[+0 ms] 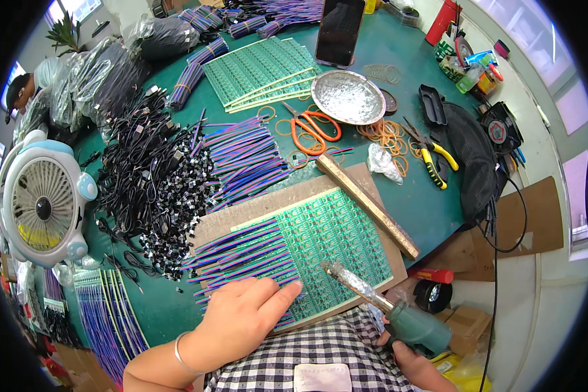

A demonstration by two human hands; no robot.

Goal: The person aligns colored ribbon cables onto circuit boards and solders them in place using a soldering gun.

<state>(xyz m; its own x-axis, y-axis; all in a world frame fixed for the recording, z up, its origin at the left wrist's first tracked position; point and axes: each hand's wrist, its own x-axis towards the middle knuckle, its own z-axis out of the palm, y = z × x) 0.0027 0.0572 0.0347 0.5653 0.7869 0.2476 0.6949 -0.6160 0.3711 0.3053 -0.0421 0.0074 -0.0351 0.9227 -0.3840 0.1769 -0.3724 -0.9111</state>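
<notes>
My left hand point(245, 313) is closed, its thumb and forefinger pinched together at the end of a multicoloured wire point(282, 322) low on a green circuit board panel point(336, 238). More blue, pink and green wires point(242, 251) lie in rows across the panel's left part, partly hidden by that hand. A soldering iron point(415, 330) with a green handle is gripped in my right hand point(405, 356), mostly covered by the handle. The iron's silvery, solder-coated tip point(333, 268) points up and left over the panel, just right of the wire ends.
A wooden bar point(369, 206) lies across the brown board point(225, 219) under the panel. Beyond are a bowl of silvery material point(347, 97), orange-handled scissors point(313, 127) and pliers point(431, 157). Black cables point(137, 144) heap up near a fan point(42, 202). The iron's cord point(495, 294) hangs at right.
</notes>
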